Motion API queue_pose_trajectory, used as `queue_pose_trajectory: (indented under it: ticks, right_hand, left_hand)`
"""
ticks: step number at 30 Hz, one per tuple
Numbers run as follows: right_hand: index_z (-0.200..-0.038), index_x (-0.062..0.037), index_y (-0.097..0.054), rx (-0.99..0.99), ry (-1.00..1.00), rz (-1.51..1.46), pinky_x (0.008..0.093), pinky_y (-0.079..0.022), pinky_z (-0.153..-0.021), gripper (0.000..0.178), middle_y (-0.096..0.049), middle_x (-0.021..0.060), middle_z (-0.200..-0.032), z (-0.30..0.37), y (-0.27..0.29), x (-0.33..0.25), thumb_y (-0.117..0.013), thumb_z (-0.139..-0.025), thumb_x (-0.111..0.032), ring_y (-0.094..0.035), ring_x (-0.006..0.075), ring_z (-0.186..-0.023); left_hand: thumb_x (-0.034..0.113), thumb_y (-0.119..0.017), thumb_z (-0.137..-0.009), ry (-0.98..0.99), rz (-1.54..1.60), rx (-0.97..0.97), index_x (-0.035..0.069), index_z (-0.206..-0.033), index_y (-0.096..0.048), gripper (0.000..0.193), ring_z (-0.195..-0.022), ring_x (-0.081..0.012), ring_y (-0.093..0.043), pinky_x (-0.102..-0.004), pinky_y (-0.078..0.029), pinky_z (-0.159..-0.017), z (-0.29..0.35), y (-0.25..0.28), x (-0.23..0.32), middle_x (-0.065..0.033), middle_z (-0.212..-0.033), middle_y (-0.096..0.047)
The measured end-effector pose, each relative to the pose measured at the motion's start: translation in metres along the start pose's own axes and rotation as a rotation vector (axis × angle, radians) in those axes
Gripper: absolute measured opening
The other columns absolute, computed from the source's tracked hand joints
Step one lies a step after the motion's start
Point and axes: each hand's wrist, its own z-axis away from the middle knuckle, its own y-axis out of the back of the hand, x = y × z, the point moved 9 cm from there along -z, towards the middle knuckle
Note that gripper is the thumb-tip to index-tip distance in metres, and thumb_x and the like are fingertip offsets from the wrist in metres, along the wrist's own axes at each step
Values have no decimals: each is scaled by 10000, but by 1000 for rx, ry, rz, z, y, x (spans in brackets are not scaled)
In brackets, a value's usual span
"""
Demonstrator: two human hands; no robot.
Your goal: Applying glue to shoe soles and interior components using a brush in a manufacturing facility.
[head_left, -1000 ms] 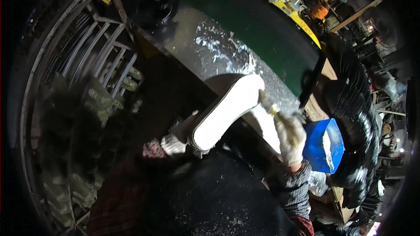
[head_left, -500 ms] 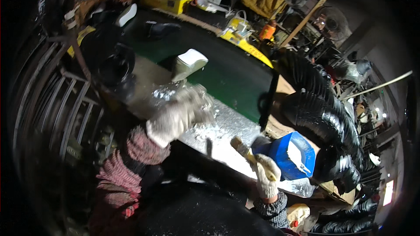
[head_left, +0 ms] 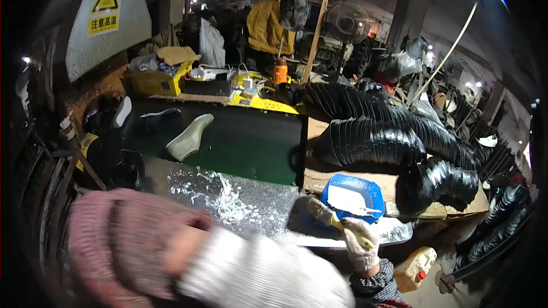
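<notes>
My left hand [head_left: 274, 274], in a white knit glove, is large and motion-smeared at the lower edge, its fingers hidden. My right hand [head_left: 362, 244], also gloved, grips a brush [head_left: 323, 211] with a pale, caked head. The brush lies across the near-left side of a blue tub [head_left: 377, 194] holding white paste. Left of the tub, a grey metal ledge [head_left: 268, 208] is smeared with white paste. Beyond that, an off-white shoe-shaped piece [head_left: 190, 138] rests on a dark green belt [head_left: 251, 145].
Rows of stacked black curved pieces [head_left: 368, 142] line the right side. A yellow box [head_left: 157, 82] stands behind the belt, near an orange bottle [head_left: 280, 72]. Black shoe parts [head_left: 160, 114] lie at far left. A jug with a red cap [head_left: 415, 270] is low at right.
The view has tilted up and levelled. My left hand has come from over the pasted ledge back toward me. My right hand keeps hold of the brush beside the tub.
</notes>
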Motion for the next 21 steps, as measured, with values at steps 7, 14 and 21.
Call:
queue_pose_trajectory:
  ticks: [7,14,21]
  right_hand:
    - [-1051,39,-652,28,44,66,280,-522,-760,213,-695,107,-925,34,29,7,-673,-860,-51,-652,154,-829]
    - [-1061,11,-653,140,-84,-56,308,-529,-758,231,-699,118,-931,53,68,42,-693,-851,-76,-666,186,-837]
    - [-1066,3,-652,80,-68,-40,311,-528,-756,237,-696,117,-927,52,76,40,-697,-848,-77,-666,193,-835]
  left_hand:
    - [241,-673,-841,-310,368,-68,78,-990,-700,222,-737,-241,-651,-329,-553,-719,-38,-121,24,-93,-835,-681]
    - [226,-672,-838,-396,504,-16,73,-966,-699,201,-705,-237,-642,-330,-553,-714,-62,-166,39,-86,-807,-671]
    - [211,-671,-836,-439,600,46,68,-942,-698,181,-674,-233,-634,-330,-552,-709,-83,-189,45,-79,-778,-661]
